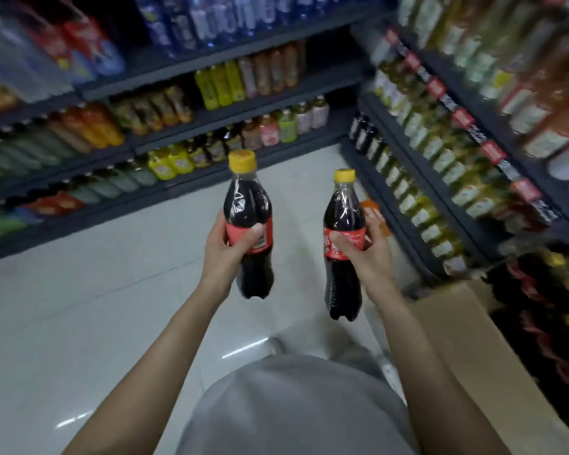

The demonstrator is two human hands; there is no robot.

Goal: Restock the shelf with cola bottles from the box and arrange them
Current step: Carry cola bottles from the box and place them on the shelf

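The floor (79,307) is pale, shiny tile with small bright glints of light. Dark shelves (165,65) full of drinks run along the back, and more shelves stand on the right. The left hand (225,249) wraps around one cola bottle (248,224) at its red label. The right hand (363,254) wraps around the other bottle (344,244). Both bottles stand upright, held in the air. A brown box (463,326) with more cola sits low on the right.
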